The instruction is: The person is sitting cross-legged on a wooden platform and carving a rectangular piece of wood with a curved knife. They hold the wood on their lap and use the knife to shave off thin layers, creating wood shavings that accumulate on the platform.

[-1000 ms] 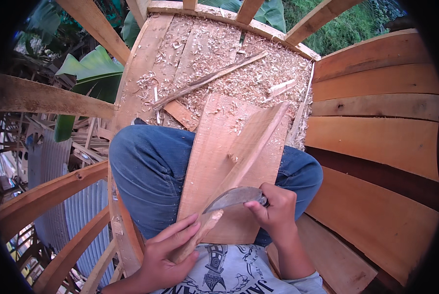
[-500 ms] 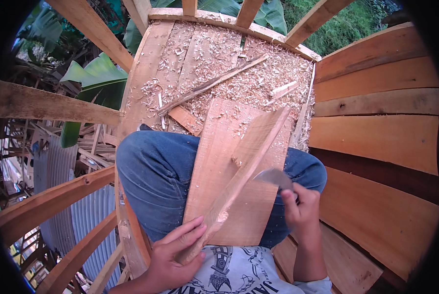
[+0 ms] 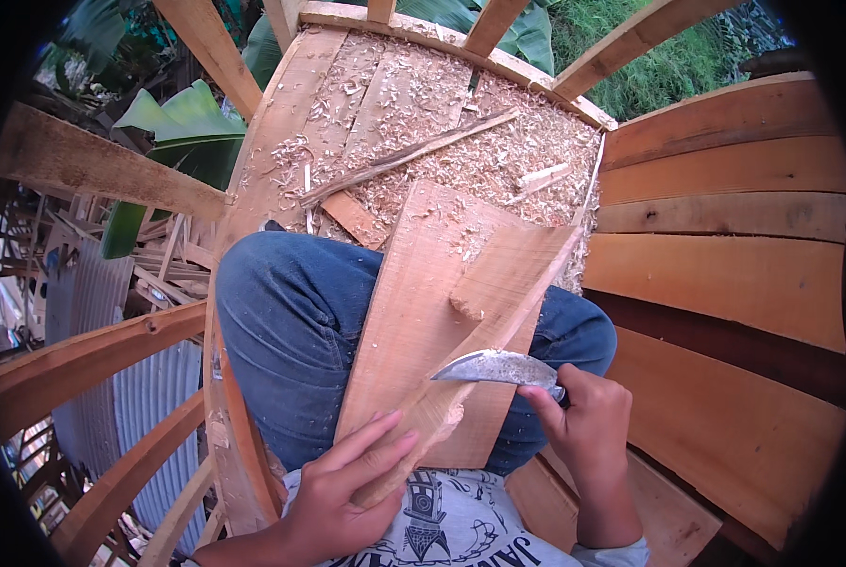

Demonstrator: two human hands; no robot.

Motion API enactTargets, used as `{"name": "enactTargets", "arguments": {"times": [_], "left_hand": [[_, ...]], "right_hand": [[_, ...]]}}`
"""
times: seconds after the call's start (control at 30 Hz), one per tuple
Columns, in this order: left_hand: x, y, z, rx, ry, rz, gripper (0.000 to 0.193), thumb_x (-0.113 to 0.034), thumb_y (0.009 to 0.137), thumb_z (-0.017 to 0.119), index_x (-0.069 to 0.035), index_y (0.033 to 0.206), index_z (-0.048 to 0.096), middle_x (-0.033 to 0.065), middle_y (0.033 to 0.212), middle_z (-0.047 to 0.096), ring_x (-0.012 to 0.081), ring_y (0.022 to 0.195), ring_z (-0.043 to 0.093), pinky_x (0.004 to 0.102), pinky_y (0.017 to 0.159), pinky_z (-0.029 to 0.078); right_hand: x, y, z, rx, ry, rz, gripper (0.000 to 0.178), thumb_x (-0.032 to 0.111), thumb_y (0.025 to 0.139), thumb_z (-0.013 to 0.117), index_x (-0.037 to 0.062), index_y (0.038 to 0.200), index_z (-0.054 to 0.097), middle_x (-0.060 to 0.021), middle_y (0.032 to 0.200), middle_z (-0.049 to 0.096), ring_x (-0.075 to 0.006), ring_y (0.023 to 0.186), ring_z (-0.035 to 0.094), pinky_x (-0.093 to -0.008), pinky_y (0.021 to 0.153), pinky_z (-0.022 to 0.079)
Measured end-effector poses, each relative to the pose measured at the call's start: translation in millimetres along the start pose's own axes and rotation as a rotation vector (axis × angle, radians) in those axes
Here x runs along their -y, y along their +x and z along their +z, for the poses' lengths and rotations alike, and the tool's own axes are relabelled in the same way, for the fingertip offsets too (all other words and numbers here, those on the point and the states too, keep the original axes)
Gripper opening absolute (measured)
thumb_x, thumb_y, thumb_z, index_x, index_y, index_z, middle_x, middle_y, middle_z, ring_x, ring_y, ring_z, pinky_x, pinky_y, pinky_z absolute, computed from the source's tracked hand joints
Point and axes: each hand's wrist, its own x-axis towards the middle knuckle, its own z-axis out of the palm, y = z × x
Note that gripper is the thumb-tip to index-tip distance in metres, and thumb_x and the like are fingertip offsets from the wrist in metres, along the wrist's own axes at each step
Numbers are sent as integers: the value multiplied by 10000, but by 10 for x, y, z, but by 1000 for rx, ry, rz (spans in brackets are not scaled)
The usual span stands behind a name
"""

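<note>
My right hand [image 3: 588, 416] is closed round the dark handle of a knife [image 3: 498, 367] with a broad curved blade. The blade lies against the edge of a shaped piece of wood [image 3: 503, 307], which stands tilted on its side. Around the lower end of that piece my left hand [image 3: 352, 487] is wrapped, fingers over the near face. A rough, freshly cut patch shows on the edge just below the blade. Beneath it a wide flat board [image 3: 399, 293] lies across my lap, over my legs in blue jeans [image 3: 286, 331].
Wood shavings [image 3: 498, 161] cover the plank floor ahead, with a long thin stick [image 3: 413, 156] and a short offcut [image 3: 355, 219] among them. Wooden rails [image 3: 111, 170] border the left side, and a plank wall [image 3: 716, 283] rises on the right. Corrugated sheets [image 3: 158, 425] stand beyond the rails.
The knife has come down and left along the wood's edge, its blade now sharp in view instead of blurred. The shaped piece has tilted, showing more of its broad face.
</note>
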Motion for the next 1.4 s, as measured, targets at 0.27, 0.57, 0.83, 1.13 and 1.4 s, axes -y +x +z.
{"name": "enactTargets", "arguments": {"times": [0.27,0.57,0.83,1.13,1.4], "left_hand": [[11,-13,-23,-24,-22,14,504,31,732,707,26,1227,607,265,1308,539,351,1191,573,367,982,458],[30,-13,-39,-8,-71,-34,505,25,742,706,34,1235,600,256,1255,566,326,1179,579,347,978,448],[15,-5,-26,-6,-26,-15,507,29,747,702,30,1243,595,260,1304,538,335,1196,569,354,983,450],[22,12,-70,0,-95,-23,501,35,746,703,26,1237,600,251,1325,530,339,1220,553,366,999,447],[60,1,-100,2,-72,7,529,26,753,681,-56,1270,604,252,1337,515,381,1232,527,375,949,506]], "right_hand": [[-393,81,-1,-206,129,360,501,418,868,672,-14,656,531,-207,528,474,-401,481,489,-416,450,386],[233,-194,37,187,302,27,456,373,814,715,12,624,511,-175,546,497,-376,502,512,-406,459,392],[57,-101,80,5,120,-97,549,513,757,733,61,571,484,-95,489,492,-292,432,514,-368,415,390],[-127,34,149,-162,30,-10,574,526,764,723,45,587,464,-130,503,458,-326,458,479,-384,428,374],[-636,199,136,-274,193,378,492,379,902,645,-15,644,503,-160,506,454,-283,436,452,-375,437,350]]}}
